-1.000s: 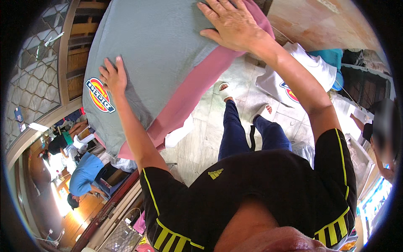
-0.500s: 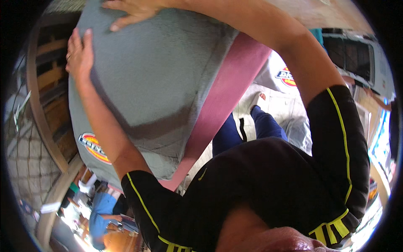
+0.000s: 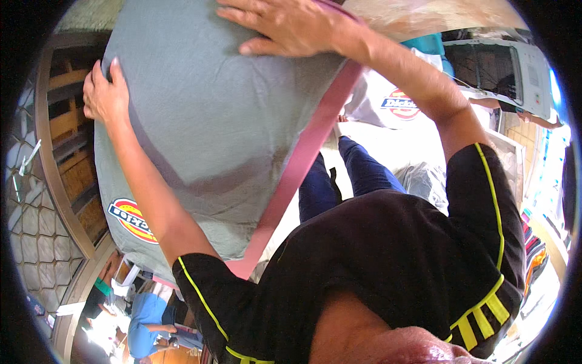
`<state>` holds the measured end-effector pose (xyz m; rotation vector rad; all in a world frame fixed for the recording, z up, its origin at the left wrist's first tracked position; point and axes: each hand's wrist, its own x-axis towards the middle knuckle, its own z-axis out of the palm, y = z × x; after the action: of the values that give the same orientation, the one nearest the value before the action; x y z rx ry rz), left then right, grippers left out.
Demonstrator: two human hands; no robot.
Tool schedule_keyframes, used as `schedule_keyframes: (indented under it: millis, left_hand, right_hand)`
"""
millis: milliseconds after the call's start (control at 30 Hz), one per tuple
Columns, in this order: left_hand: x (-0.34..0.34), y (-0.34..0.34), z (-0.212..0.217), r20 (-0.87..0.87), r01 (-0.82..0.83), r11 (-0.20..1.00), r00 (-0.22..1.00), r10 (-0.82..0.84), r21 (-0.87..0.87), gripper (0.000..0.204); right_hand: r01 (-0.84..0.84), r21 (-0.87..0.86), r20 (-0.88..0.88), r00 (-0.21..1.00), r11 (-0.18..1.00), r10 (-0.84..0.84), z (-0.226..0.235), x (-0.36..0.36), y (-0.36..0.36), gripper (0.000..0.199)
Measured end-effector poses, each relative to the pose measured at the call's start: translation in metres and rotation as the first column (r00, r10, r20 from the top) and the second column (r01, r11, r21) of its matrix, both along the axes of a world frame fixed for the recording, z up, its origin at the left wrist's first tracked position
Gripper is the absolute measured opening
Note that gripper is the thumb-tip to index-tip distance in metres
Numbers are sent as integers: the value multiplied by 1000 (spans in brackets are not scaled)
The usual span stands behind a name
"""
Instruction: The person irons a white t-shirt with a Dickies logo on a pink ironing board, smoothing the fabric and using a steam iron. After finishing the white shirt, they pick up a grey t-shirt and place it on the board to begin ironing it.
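Far left: wooden shelving [image 3: 66, 130] and a lattice panel [image 3: 33, 233], both beyond the board's left edge.

Left hand [image 3: 104, 97] laid flat against the left edge of the grey garment [image 3: 218, 127], fingers together and pointing up, palm pressed on cloth. Nothing clamped that can be seen; whether the thumb hooks round the edge cannot be told.

Grey garment stretched smooth over a pink board [image 3: 303, 164], covering nearly all of it. Round red-yellow-blue logo patch [image 3: 132, 220] near the garment's lower left corner, just beside the left forearm. Board shows only as a pink strip along the garment's right edge, running diagonally from upper right down to lower left, plus a sliver at the bottom corner.

Right hand [image 3: 291, 25] spread open on the garment's top right corner, fingers splayed and pointing left, palm down on the fabric. Pressing, not gripping.

Below: black shirt with yellow stripes [image 3: 388, 267], blue trousers [image 3: 339, 176] past the board's right edge.

Right of board: white garment with a similar logo [image 3: 394, 103] lying flat, white machine [image 3: 503, 67] behind it. Another person's arm [image 3: 533, 118] at far right, well apart.
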<state>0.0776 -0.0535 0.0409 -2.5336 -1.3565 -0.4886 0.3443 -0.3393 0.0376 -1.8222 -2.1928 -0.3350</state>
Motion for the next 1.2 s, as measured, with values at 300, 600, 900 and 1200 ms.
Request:
schedule_keyframes:
  millis: [300, 600, 900, 1200]
  left_hand:
    - [9, -230, 0, -107, 227, 971, 966, -235, -80, 71]
    - [55, -385, -10, -53, 290, 930, 950, -309, -226, 77]
    - [57, -453, -137, 446, 735, 452, 671, -592, -505, 34]
    - [-20, -322, -392, -23, 245, 505, 884, -466, -828, 33]
  right_hand:
    - [102, -124, -223, 967, 987, -127, -12, 9, -138, 78]
    - [58, -121, -439, 892, 991, -105, -20, 30, -201, 55]
    - [480, 154, -978, 200, 863, 64, -122, 17, -200, 28]
    - [606, 283, -642, -456, 743, 616, -279, -6, -42, 16]
